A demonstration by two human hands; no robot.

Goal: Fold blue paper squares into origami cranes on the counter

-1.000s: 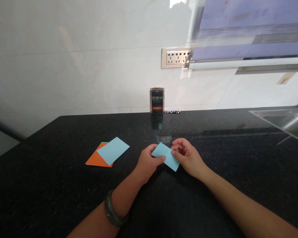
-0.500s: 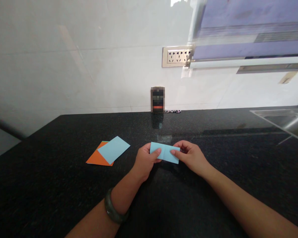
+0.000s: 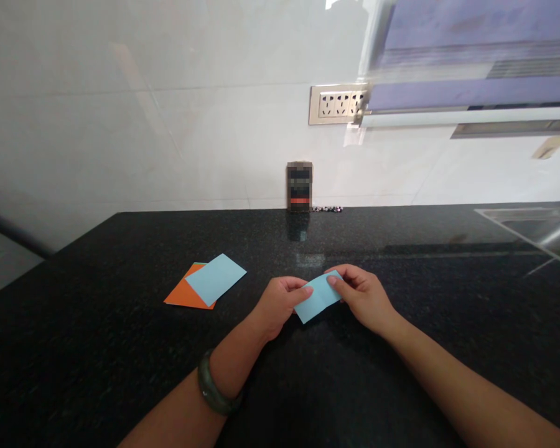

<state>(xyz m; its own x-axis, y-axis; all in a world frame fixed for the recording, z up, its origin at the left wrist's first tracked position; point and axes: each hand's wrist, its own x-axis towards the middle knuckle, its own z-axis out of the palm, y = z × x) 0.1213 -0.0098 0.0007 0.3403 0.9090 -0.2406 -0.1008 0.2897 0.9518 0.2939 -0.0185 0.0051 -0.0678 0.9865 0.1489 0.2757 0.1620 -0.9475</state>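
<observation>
Between my two hands is a folded light-blue sheet of paper (image 3: 318, 300), a small rectangle with a faint crease across its middle. It tilts, its right end higher than its left. My left hand (image 3: 280, 305) pinches the left end, thumb on top and fingers behind. At the right end, my right hand (image 3: 361, 295) grips it the same way, its thumb on the upper face. To the left, another light-blue sheet (image 3: 217, 280) lies partly over an orange sheet (image 3: 186, 295) on the counter; a sliver of green shows at the stack's far edge.
The dark speckled counter (image 3: 98, 348) runs back to a pale tiled wall. A phone-like object (image 3: 300, 186), its screen blurred, leans on the wall beside a beaded strap (image 3: 327, 209). A metal sink (image 3: 541, 230) is at the right, and a socket panel (image 3: 338, 104) sits above.
The folded blue paper has turned, its left end dropping toward me and its right end rising. My left hand has shifted slightly right along with it. The view has moved a little.
</observation>
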